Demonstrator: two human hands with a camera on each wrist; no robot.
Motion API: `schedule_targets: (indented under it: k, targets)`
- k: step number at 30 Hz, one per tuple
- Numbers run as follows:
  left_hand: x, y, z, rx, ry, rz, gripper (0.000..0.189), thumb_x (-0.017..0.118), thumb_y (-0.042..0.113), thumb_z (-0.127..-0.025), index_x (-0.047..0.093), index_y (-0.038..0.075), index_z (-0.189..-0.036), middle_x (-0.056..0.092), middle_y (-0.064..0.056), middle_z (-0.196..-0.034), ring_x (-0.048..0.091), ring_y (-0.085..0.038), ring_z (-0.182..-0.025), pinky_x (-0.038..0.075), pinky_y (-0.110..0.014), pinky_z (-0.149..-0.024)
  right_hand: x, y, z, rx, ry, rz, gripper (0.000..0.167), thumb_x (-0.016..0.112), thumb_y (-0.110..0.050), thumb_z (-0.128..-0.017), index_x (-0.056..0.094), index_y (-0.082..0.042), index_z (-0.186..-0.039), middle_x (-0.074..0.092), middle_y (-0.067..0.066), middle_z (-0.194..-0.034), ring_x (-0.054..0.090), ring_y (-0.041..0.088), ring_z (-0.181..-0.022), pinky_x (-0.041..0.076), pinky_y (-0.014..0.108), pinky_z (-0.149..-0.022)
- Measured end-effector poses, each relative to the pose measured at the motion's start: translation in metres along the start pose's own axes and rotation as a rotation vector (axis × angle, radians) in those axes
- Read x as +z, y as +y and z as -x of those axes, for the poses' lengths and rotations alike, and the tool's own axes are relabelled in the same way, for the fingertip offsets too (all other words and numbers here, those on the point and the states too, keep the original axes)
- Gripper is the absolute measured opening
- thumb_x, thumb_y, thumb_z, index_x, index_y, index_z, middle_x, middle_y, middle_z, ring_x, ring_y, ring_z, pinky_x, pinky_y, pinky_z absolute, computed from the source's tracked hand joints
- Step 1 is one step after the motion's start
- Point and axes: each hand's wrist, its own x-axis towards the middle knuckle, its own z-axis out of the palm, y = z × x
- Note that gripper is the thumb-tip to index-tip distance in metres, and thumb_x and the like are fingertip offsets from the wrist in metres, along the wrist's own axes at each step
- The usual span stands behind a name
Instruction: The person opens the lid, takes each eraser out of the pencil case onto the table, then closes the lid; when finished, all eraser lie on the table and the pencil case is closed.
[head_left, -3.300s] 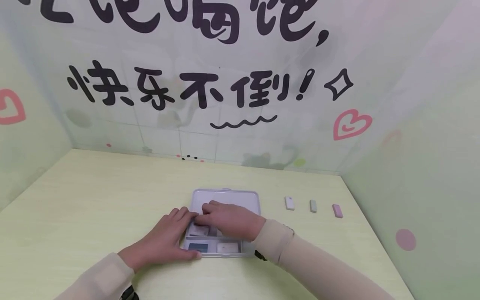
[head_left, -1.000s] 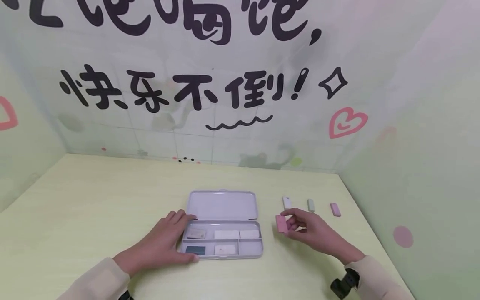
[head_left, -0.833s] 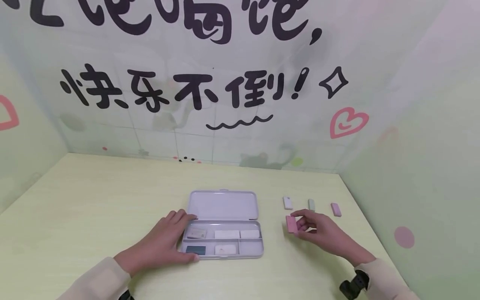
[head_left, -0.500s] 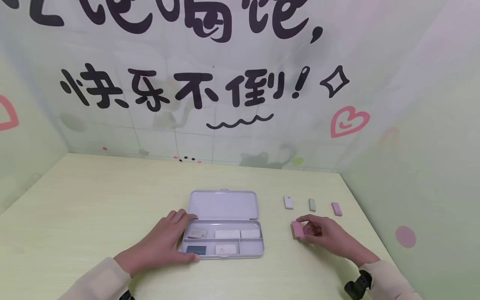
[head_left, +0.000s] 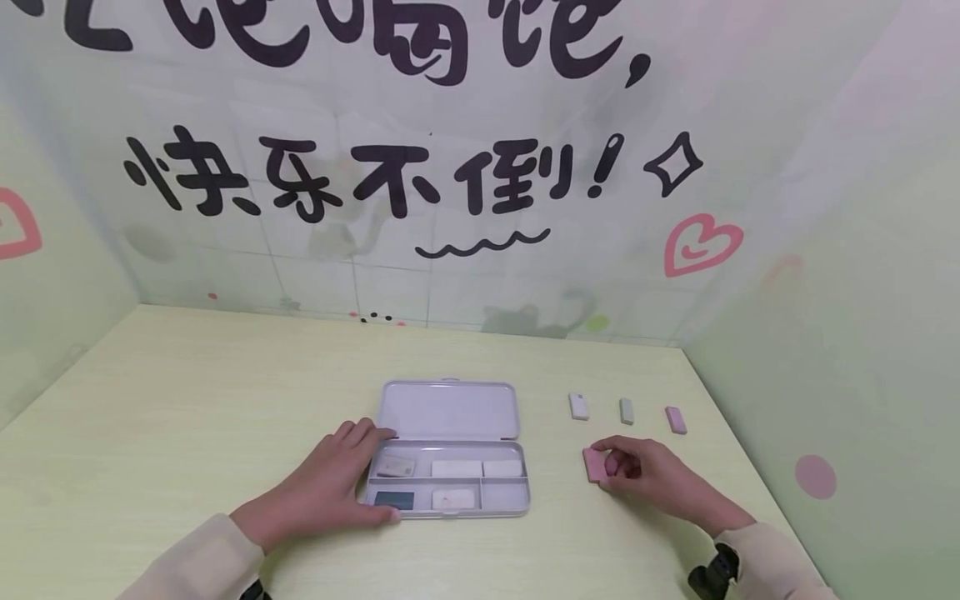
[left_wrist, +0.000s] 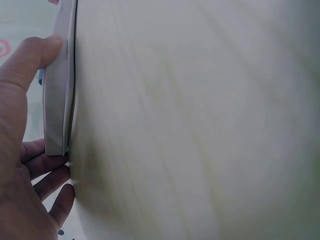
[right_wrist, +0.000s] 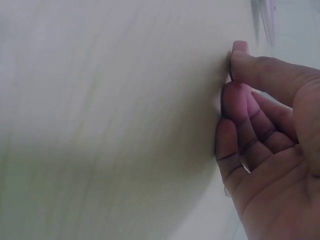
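Observation:
A pale lilac hinged case lies with its lid back on the table. In its compartments sit a dark green block, a small printed-looking eraser and several white erasers. My left hand holds the case's left end, thumb along the front edge and fingers at the back corner; the left wrist view shows the thumb on its side wall. To the right of the case, my right hand pinches a pink eraser between thumb and fingers, down at the tabletop.
Behind the right hand, a white eraser, a grey-green eraser and a pinkish-purple eraser form a spaced row on the table. Printed walls bound the table at the back and both sides.
My right hand has come out of the case with the pink eraser, carried it right and lowered it to the table before the row. My left hand has stayed on the case.

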Motion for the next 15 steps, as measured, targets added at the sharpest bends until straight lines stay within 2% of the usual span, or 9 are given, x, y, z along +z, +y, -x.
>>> schedule_targets:
  k: [15]
  targets:
    - [-0.0021, 0.0008, -0.0010, 0.001, 0.000, 0.000, 0.093, 0.081, 0.070, -0.072, 0.058, 0.008, -0.137, 0.056, 0.003, -0.117, 0.047, -0.013, -0.104, 0.044, -0.033, -0.084, 0.0017, -0.0008, 0.0019, 0.030, 0.010, 0.038, 0.041, 0.076, -0.012, -0.093, 0.067, 0.003, -0.129, 0.065, -0.005, -0.091, 0.054, -0.004, -0.079, 0.050, 0.021, -0.071]
